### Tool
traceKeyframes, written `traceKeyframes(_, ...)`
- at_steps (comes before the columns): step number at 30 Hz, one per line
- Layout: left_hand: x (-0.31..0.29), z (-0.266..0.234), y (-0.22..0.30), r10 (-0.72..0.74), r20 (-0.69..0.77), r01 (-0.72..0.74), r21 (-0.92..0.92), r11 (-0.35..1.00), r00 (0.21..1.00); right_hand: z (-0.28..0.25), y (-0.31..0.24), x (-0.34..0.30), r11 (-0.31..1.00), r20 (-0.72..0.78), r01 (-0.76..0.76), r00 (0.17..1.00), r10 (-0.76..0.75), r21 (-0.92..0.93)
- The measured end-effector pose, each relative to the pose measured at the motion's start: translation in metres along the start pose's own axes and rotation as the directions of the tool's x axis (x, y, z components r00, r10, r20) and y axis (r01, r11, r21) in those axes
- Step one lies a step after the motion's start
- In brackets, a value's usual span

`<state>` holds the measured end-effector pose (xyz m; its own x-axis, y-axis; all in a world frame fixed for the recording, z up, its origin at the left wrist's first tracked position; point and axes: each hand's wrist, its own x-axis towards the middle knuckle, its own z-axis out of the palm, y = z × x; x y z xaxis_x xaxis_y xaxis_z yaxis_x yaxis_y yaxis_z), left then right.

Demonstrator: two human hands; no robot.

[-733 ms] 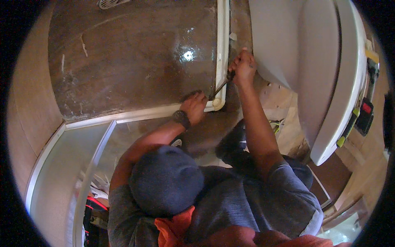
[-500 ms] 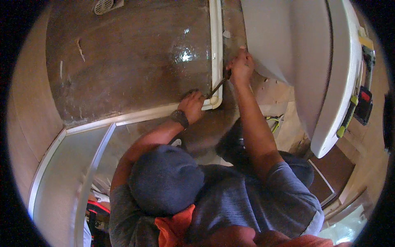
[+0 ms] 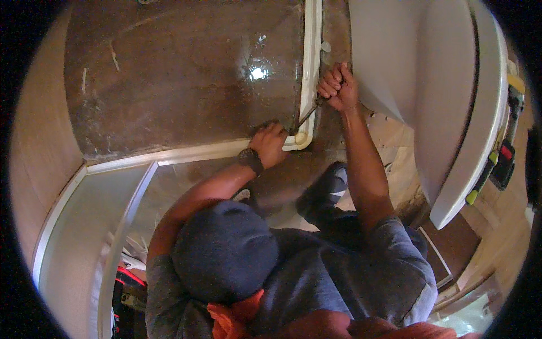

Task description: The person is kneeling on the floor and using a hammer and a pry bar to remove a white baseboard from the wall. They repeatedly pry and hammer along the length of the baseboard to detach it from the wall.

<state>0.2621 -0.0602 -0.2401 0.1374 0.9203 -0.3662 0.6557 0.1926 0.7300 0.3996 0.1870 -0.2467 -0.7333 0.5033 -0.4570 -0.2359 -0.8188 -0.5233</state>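
The left hand (image 3: 270, 144) lies flat on the cream trim strip (image 3: 186, 153) that borders the brown shower floor (image 3: 180, 73), just beside the rounded corner piece (image 3: 303, 138). Its fingers are pressed together and curled down over the strip, a dark watch band (image 3: 249, 160) at the wrist. That steadying weight looks like the right idea: keeping the hand close to the corner, but clear of the blade's line, should stop the strip from springing or cracking as it is levered.

Between the 2 hands runs a thin dark pry tool (image 3: 307, 116), its tip tucked at the corner where the horizontal strip meets the upright trim (image 3: 311, 56). Short, gentle levering seems safer than 1 hard pull, since the plastic could snap and the tip could slip toward the left fingers.

The right hand (image 3: 337, 86) is closed in a fist round the tool's handle, knuckles up, fingers wrapped tight. The forearm reaches straight forward from the shoulder, elbow nearly extended, passing close beside the white toilet bowl (image 3: 429, 85) without visibly touching it. The left arm is bent, elbow out to the left.
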Motion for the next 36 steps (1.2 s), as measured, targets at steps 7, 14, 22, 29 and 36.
traceKeyframes(7,0.000,0.012,-0.009,0.045,-0.052,-0.043,0.037,0.998,0.998,-0.012,0.005,0.014,0.979,0.395,-0.059,0.918,-0.024,0.196)
traceKeyframes(14,0.002,0.005,-0.004,-0.005,0.048,0.004,0.024,1.000,0.999,-0.013,0.010,0.010,0.978,0.289,-0.012,0.956,-0.050,0.209)
traceKeyframes(22,0.001,0.005,-0.003,0.075,-0.027,-0.075,0.032,0.997,0.997,0.036,0.010,-0.001,0.983,-0.412,0.088,0.899,-0.149,-0.162)
traceKeyframes(29,-0.001,0.008,0.001,0.065,-0.093,-0.062,0.037,0.997,0.994,0.058,0.015,-0.006,0.926,-0.630,0.097,0.706,-0.323,-0.366)
traceKeyframes(36,-0.002,0.011,-0.002,0.098,-0.142,-0.092,0.042,0.995,0.985,0.070,0.019,-0.019,0.852,-0.671,0.156,0.553,-0.494,-0.499)
